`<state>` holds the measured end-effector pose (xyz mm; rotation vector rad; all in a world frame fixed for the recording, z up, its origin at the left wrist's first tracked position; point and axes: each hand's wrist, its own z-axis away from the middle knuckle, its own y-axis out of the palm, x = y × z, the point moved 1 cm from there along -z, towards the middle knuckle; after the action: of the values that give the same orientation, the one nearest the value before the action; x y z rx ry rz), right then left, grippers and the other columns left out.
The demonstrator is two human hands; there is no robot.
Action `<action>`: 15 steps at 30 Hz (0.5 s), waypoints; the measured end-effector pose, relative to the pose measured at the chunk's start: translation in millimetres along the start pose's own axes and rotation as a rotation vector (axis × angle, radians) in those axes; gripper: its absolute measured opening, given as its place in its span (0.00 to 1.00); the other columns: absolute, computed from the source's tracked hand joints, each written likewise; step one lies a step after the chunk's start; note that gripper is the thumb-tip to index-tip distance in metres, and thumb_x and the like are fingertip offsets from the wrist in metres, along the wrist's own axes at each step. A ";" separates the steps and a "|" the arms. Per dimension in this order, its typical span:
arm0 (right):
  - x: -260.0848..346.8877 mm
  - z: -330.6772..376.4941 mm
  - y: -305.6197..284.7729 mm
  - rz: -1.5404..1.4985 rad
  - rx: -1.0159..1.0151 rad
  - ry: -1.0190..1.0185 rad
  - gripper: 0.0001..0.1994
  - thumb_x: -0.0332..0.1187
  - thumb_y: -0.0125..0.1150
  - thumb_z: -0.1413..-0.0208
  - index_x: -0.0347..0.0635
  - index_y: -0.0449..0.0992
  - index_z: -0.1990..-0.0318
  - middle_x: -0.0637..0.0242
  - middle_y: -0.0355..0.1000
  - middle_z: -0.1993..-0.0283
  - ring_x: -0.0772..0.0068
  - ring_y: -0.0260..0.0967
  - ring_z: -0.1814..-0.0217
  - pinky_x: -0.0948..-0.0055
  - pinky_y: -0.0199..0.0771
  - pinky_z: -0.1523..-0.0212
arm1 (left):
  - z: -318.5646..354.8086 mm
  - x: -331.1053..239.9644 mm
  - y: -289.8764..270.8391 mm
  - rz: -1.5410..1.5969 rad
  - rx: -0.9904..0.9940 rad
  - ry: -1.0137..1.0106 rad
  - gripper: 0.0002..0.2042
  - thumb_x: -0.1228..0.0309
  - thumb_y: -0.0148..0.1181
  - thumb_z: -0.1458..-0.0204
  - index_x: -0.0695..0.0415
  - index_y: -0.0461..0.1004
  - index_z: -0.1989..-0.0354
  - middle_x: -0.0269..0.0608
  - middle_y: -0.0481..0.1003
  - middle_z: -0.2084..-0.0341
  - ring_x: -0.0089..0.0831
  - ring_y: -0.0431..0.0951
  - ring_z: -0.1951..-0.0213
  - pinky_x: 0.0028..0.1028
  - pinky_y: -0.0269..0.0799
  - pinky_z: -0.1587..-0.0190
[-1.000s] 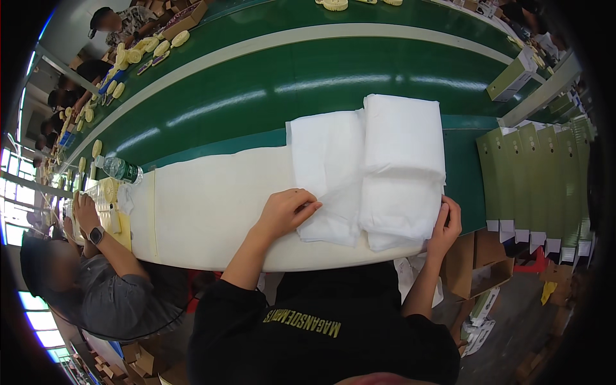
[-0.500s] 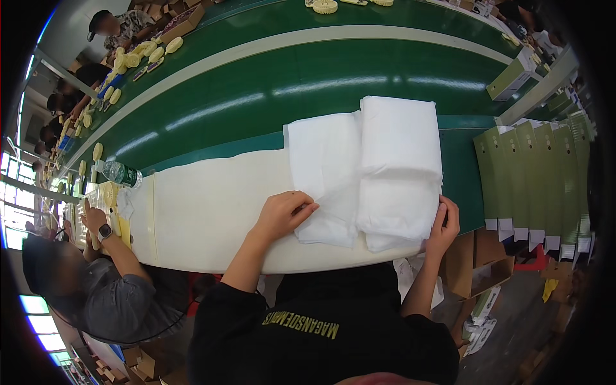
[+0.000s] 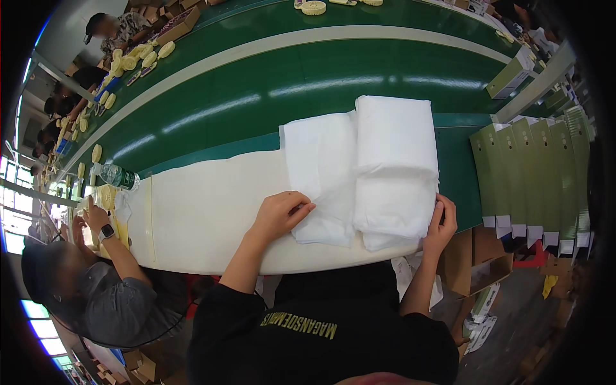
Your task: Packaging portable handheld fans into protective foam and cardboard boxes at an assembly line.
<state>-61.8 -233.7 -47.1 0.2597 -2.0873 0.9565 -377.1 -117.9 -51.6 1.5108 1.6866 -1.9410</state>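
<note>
Two piles of thin, soft white sheets lie side by side in front of me; whether they are cloth, foam or bags I cannot make out. My left hand [image 3: 281, 215] is closed, fingertips pinched together at the near left edge of the flatter pile [image 3: 321, 173]. A thicker folded pile [image 3: 394, 141] sits to its right and overlaps its edge. My right hand [image 3: 440, 221] curls its fingers at the near right edge of that thicker pile, the thumb mostly hidden.
A cream board [image 3: 212, 192] lies beneath on the green bench. At left are a water bottle [image 3: 119, 175] and a co-worker [image 3: 122, 298]. Olive-green boxes [image 3: 526, 179] stand in a row at right. An opened carton [image 3: 478, 263] sits below. Round pale-yellow parts [image 3: 314, 8] lie across the bench.
My hands and both white piles hold nearly the same places; the whole view shifts slightly left. The co-worker's other hand now shows at left.
</note>
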 end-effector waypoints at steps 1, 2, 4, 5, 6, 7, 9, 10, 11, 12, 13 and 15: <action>-0.2 -0.1 -0.2 0.001 -0.001 0.000 0.10 0.29 0.47 0.39 0.32 0.74 0.59 0.59 0.73 0.59 0.66 0.69 0.58 0.71 0.67 0.54 | 0.0 0.0 -0.2 0.001 -0.003 0.001 0.07 0.69 0.61 0.49 0.60 0.74 0.74 0.39 0.71 0.82 0.33 0.70 0.80 0.26 0.65 0.76; -0.5 -0.1 -0.4 -0.004 0.000 0.003 0.10 0.28 0.48 0.39 0.32 0.75 0.59 0.59 0.73 0.59 0.65 0.69 0.57 0.71 0.67 0.55 | -0.1 -0.1 -0.3 0.002 -0.007 0.003 0.07 0.69 0.60 0.49 0.60 0.74 0.74 0.39 0.71 0.82 0.33 0.70 0.80 0.26 0.65 0.76; -0.9 -0.3 -0.8 -0.014 0.002 0.010 0.09 0.27 0.48 0.41 0.34 0.75 0.59 0.58 0.73 0.59 0.63 0.69 0.56 0.70 0.68 0.55 | -0.6 -0.8 -1.0 -0.001 -0.001 0.003 0.07 0.70 0.60 0.49 0.60 0.74 0.74 0.40 0.71 0.82 0.33 0.70 0.80 0.26 0.65 0.76; -0.6 -0.2 -1.1 -0.013 0.001 0.011 0.09 0.27 0.48 0.41 0.34 0.75 0.59 0.58 0.73 0.59 0.63 0.69 0.56 0.70 0.68 0.55 | -0.7 -1.2 -1.7 -0.005 0.006 0.001 0.07 0.70 0.60 0.49 0.60 0.74 0.74 0.40 0.71 0.82 0.33 0.70 0.80 0.26 0.65 0.76; -0.3 -0.2 -1.4 -0.013 -0.002 0.009 0.09 0.27 0.48 0.41 0.34 0.75 0.59 0.58 0.73 0.59 0.63 0.69 0.56 0.70 0.68 0.55 | -0.9 -1.7 -2.3 -0.009 0.012 0.000 0.07 0.70 0.60 0.49 0.60 0.74 0.74 0.40 0.71 0.82 0.33 0.70 0.80 0.26 0.65 0.76; 0.1 -0.3 -1.6 -0.013 -0.005 0.008 0.09 0.27 0.48 0.41 0.34 0.75 0.59 0.58 0.73 0.59 0.63 0.69 0.56 0.70 0.68 0.55 | -1.2 -2.4 -2.7 -0.010 0.015 0.001 0.07 0.70 0.60 0.49 0.60 0.74 0.74 0.40 0.71 0.82 0.33 0.70 0.80 0.26 0.65 0.76; 0.5 -0.7 -2.0 -0.012 -0.009 0.009 0.09 0.27 0.49 0.41 0.34 0.75 0.59 0.58 0.73 0.59 0.63 0.69 0.56 0.70 0.68 0.55 | -2.0 -4.3 -3.2 -0.005 0.014 -0.001 0.07 0.70 0.60 0.49 0.60 0.74 0.74 0.40 0.72 0.81 0.33 0.70 0.80 0.26 0.65 0.76; 0.5 -1.1 -2.0 -0.013 -0.009 0.010 0.09 0.27 0.48 0.41 0.34 0.75 0.59 0.58 0.73 0.59 0.63 0.69 0.56 0.70 0.68 0.55 | -2.2 -4.7 -3.3 -0.002 0.013 -0.001 0.07 0.70 0.60 0.49 0.60 0.74 0.74 0.40 0.72 0.81 0.32 0.70 0.80 0.26 0.65 0.76; 0.6 -1.4 -2.0 -0.014 -0.009 0.011 0.09 0.27 0.48 0.41 0.34 0.75 0.59 0.58 0.73 0.59 0.63 0.69 0.56 0.70 0.68 0.55 | -2.2 -4.6 -3.3 -0.003 0.016 0.000 0.07 0.70 0.60 0.49 0.60 0.74 0.74 0.40 0.72 0.81 0.32 0.70 0.80 0.26 0.65 0.76; 0.6 -1.5 -2.1 -0.015 -0.009 0.012 0.09 0.27 0.48 0.41 0.34 0.75 0.59 0.58 0.73 0.59 0.63 0.70 0.56 0.70 0.68 0.55 | -2.1 -4.2 -3.4 -0.005 0.019 -0.004 0.07 0.70 0.60 0.49 0.60 0.74 0.73 0.40 0.72 0.81 0.32 0.70 0.80 0.26 0.65 0.76; 0.6 -1.4 -2.3 -0.014 -0.011 0.014 0.09 0.27 0.48 0.41 0.34 0.75 0.59 0.58 0.73 0.59 0.63 0.70 0.56 0.70 0.68 0.55 | -1.8 -3.8 -3.4 -0.007 0.023 -0.008 0.07 0.70 0.60 0.49 0.60 0.74 0.73 0.40 0.72 0.81 0.32 0.70 0.80 0.26 0.65 0.76; 0.8 -1.3 -2.7 -0.014 -0.010 0.006 0.09 0.27 0.48 0.41 0.34 0.75 0.59 0.58 0.73 0.59 0.63 0.70 0.56 0.70 0.68 0.55 | -1.8 -4.3 -3.6 -0.009 0.027 -0.011 0.07 0.70 0.60 0.49 0.60 0.74 0.73 0.40 0.72 0.81 0.32 0.70 0.80 0.25 0.65 0.76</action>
<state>-60.3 -234.5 -44.5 0.2651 -2.0821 0.9370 -376.4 -117.3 -45.8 1.5009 1.6723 -1.9807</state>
